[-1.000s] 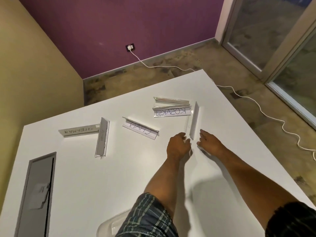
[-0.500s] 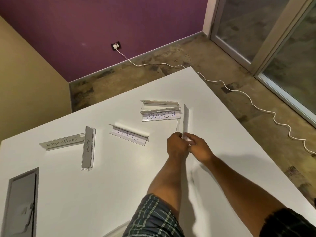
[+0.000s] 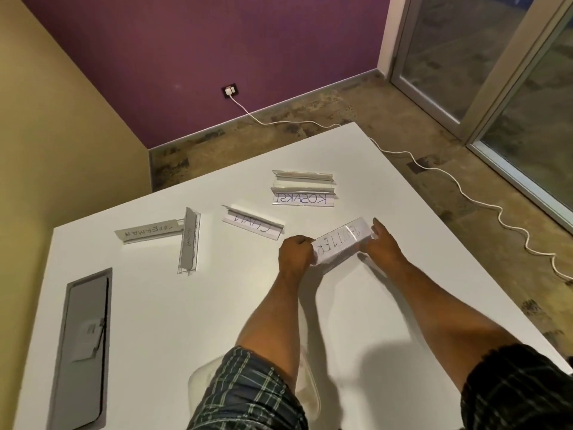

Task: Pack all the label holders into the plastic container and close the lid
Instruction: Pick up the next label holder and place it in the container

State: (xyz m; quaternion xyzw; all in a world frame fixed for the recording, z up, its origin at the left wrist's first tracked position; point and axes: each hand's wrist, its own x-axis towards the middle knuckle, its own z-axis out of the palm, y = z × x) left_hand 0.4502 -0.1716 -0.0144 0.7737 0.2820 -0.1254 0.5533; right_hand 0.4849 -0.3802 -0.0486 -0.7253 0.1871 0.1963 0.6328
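Observation:
Both hands hold one clear label holder (image 3: 339, 245) with a handwritten paper, lifted a little above the white table (image 3: 155, 305). My left hand (image 3: 296, 254) grips its near-left end with curled fingers. My right hand (image 3: 383, 245) holds the far-right end, fingers stretched along it. Several more label holders lie on the table: one reading KOSAKSI (image 3: 304, 199), an empty-looking one (image 3: 304, 178) behind it, one (image 3: 252, 225) in the middle, and two at the left (image 3: 147, 233) (image 3: 189, 243). The clear plastic container (image 3: 310, 392) shows partly under my left arm at the near edge.
A grey cable flap (image 3: 82, 346) is set into the table at the near left. A white cable (image 3: 465, 184) runs across the floor from a wall socket (image 3: 231, 90), past the table's far right edge. Glass doors stand at the right.
The holder that lay lengthwise near the KOSAKSI one has been picked up by both hands and turned sideways, so its written face now shows. The camera view shifted.

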